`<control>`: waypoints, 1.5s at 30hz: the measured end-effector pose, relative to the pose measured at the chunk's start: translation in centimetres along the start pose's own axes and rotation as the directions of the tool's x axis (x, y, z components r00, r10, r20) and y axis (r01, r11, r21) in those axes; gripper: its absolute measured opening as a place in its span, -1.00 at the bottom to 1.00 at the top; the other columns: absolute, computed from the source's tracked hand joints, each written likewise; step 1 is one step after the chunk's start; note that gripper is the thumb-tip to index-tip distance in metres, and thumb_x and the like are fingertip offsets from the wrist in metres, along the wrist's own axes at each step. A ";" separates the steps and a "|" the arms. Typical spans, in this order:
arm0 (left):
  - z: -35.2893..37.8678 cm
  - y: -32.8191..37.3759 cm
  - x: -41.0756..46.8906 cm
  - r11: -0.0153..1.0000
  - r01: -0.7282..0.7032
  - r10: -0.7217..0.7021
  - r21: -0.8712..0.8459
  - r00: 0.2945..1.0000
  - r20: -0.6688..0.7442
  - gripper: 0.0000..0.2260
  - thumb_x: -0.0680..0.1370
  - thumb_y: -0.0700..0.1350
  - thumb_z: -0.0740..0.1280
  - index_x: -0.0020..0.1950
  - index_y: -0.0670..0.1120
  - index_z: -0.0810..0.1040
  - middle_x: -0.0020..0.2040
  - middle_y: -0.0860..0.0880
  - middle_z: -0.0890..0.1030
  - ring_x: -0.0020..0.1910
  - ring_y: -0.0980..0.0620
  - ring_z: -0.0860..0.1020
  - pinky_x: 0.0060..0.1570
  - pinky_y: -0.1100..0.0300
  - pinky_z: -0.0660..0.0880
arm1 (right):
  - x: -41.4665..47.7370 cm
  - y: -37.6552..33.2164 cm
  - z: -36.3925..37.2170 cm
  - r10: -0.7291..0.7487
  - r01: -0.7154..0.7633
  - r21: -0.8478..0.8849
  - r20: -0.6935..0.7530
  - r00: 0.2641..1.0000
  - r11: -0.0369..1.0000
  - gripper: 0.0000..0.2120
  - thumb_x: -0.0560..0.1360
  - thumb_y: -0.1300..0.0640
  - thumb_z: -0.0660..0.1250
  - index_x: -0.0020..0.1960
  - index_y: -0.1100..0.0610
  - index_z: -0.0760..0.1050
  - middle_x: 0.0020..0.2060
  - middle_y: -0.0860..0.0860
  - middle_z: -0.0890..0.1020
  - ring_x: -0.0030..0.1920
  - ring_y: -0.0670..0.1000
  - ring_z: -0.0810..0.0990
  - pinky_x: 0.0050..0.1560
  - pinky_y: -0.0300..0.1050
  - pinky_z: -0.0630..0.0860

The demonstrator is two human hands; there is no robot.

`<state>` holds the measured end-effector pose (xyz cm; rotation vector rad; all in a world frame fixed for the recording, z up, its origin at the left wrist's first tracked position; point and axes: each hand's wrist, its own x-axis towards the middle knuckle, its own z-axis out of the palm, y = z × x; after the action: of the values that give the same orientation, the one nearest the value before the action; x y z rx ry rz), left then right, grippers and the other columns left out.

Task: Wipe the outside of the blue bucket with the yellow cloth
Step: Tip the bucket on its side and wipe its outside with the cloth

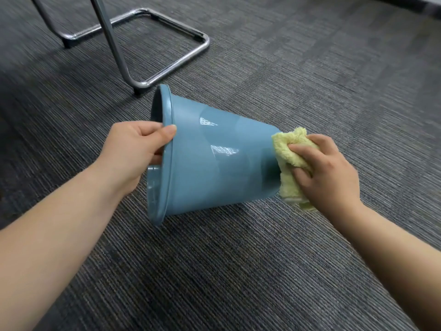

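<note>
Our left hand clamps the rim of the bucket, thumb outside and fingers hidden inside the mouth, tipping it on its side above the carpet, mouth to the left and base to the right. A chair frame stands behind. At the base our right hand grips the bunched cloth, fingers closed over it and pressing it against the bucket's bottom end. To wipe well, we judge the cloth should stay flat on the plastic and sweep along the wall toward the rim, while the left hand turns the bucket to bring up fresh sides. The bucket lies between the two grips, touching both.
</note>
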<state>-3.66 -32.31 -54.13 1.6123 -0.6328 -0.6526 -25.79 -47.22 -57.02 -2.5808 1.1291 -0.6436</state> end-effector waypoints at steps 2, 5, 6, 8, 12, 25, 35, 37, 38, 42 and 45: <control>0.1 0.3 0.0 0.999 -0.035 0.035 0.011 0.999 -0.007 -0.79 0.47 -0.19 0.27 -0.33 0.00 0.57 -0.50 0.18 0.63 -0.47 0.24 0.57 -0.50 0.42 0.44 | -0.1 -0.6 -0.2 -0.018 0.018 0.021 0.002 1.000 1.000 -0.72 0.32 0.18 0.40 0.04 0.06 0.57 0.18 0.15 0.51 0.02 0.23 0.56 -0.20 -0.04 0.41; 0.6 0.2 -0.2 0.999 -0.043 0.042 0.020 0.999 0.014 -0.79 0.46 -0.19 0.29 -0.35 0.00 0.58 -0.49 0.18 0.63 -0.45 0.24 0.58 -0.48 0.41 0.47 | -0.4 -1.9 -0.4 -0.076 0.075 0.058 0.022 0.997 0.996 -0.71 0.30 0.20 0.42 0.02 0.06 0.58 0.16 0.16 0.53 0.00 0.23 0.57 -0.21 -0.02 0.45; 0.8 0.2 -0.2 0.999 -0.029 0.029 0.016 0.999 0.021 -0.79 0.46 -0.20 0.29 -0.35 -0.01 0.58 -0.49 0.17 0.63 -0.46 0.23 0.58 -0.49 0.40 0.47 | -0.5 -2.4 -0.4 -0.104 0.102 0.067 0.033 0.994 0.993 -0.70 0.29 0.21 0.44 0.01 0.06 0.58 0.15 0.17 0.54 -0.01 0.22 0.58 -0.22 -0.01 0.47; 1.1 0.1 -0.2 1.000 0.010 -0.010 0.000 1.000 0.027 -0.79 0.47 -0.18 0.28 -0.36 -0.02 0.58 -0.50 0.15 0.63 -0.48 0.23 0.58 -0.51 0.41 0.45 | -0.7 -3.4 -0.5 -0.163 0.158 0.096 0.039 0.986 0.983 -0.68 0.26 0.21 0.46 0.00 0.06 0.59 0.12 0.18 0.56 -0.06 0.22 0.60 -0.25 0.00 0.50; 1.1 -0.2 0.0 0.998 0.069 -0.069 -0.003 0.998 0.007 -0.76 0.48 -0.11 0.27 -0.38 -0.02 0.59 -0.47 0.12 0.65 -0.44 0.21 0.59 -0.49 0.42 0.45 | -1.3 -5.0 -0.1 -0.258 0.253 0.071 0.086 0.962 0.965 -0.69 0.22 0.13 0.43 -0.02 0.02 0.60 0.06 0.14 0.61 -0.11 0.15 0.63 -0.31 -0.05 0.53; -2.2 -0.5 -0.6 0.961 0.196 -0.254 0.194 0.903 0.345 -0.87 0.46 -0.21 0.26 -0.06 -0.02 0.55 -0.25 0.11 0.71 -0.24 0.18 0.64 -0.37 0.35 0.53 | -0.3 -5.8 2.2 -0.166 0.169 -0.009 0.124 0.978 0.986 -0.70 0.28 0.18 0.44 0.00 0.05 0.58 0.14 0.17 0.56 -0.03 0.23 0.57 -0.32 -0.11 0.37; -2.2 -1.2 -0.6 0.960 0.267 -0.278 0.080 0.926 0.256 -0.87 0.48 -0.11 0.24 -0.21 -0.06 0.55 -0.43 0.10 0.66 -0.43 0.20 0.60 -0.48 0.40 0.48 | -2.8 -12.1 3.2 -0.558 0.574 -0.053 0.178 0.810 0.817 -0.73 0.17 0.08 0.49 -0.13 0.04 0.62 -0.03 0.10 0.68 -0.38 0.10 0.56 -0.47 -0.22 0.44; -2.3 -1.4 -0.7 0.960 0.271 -0.282 0.076 0.928 0.245 -0.86 0.48 -0.12 0.23 -0.22 -0.06 0.56 -0.43 0.10 0.67 -0.43 0.19 0.60 -0.48 0.39 0.49 | -3.1 -12.0 3.3 -0.583 0.602 -0.058 0.186 0.790 0.797 -0.70 0.14 0.06 0.52 -0.13 0.03 0.62 -0.04 0.07 0.68 -0.39 0.08 0.55 -0.48 -0.24 0.42; -2.3 -1.5 -0.7 0.959 0.274 -0.283 0.071 0.930 0.235 -0.85 0.49 -0.12 0.23 -0.22 -0.05 0.56 -0.43 0.10 0.67 -0.43 0.19 0.60 -0.49 0.39 0.48 | -3.1 -11.9 3.3 -0.593 0.611 -0.052 0.187 0.783 0.790 -0.69 0.15 0.07 0.52 -0.12 0.03 0.62 -0.03 0.07 0.68 -0.39 0.08 0.55 -0.49 -0.24 0.42; -2.4 -1.5 -0.7 0.952 0.300 -0.305 0.055 0.928 0.213 -0.85 0.49 -0.11 0.23 -0.21 -0.06 0.57 -0.41 0.08 0.68 -0.41 0.17 0.62 -0.48 0.37 0.50 | -3.0 -11.4 3.0 -0.600 0.624 -0.062 0.218 0.770 0.779 -0.71 0.15 0.06 0.50 -0.12 0.00 0.62 -0.03 0.04 0.67 -0.40 0.07 0.54 -0.50 -0.24 0.42; -2.4 -1.4 -0.8 0.950 0.307 -0.313 0.061 0.920 0.238 -0.85 0.48 -0.12 0.23 -0.20 -0.07 0.57 -0.40 0.07 0.68 -0.41 0.17 0.62 -0.48 0.37 0.49 | -3.0 -10.8 3.2 -0.602 0.622 -0.042 0.210 0.770 0.782 -0.70 0.13 0.08 0.51 -0.13 0.01 0.62 -0.05 0.06 0.68 -0.39 0.09 0.56 -0.49 -0.25 0.45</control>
<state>-2.37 -29.93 -55.18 1.6830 -0.5664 -1.0960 -19.23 -37.56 -56.41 -3.0329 0.2329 -0.4455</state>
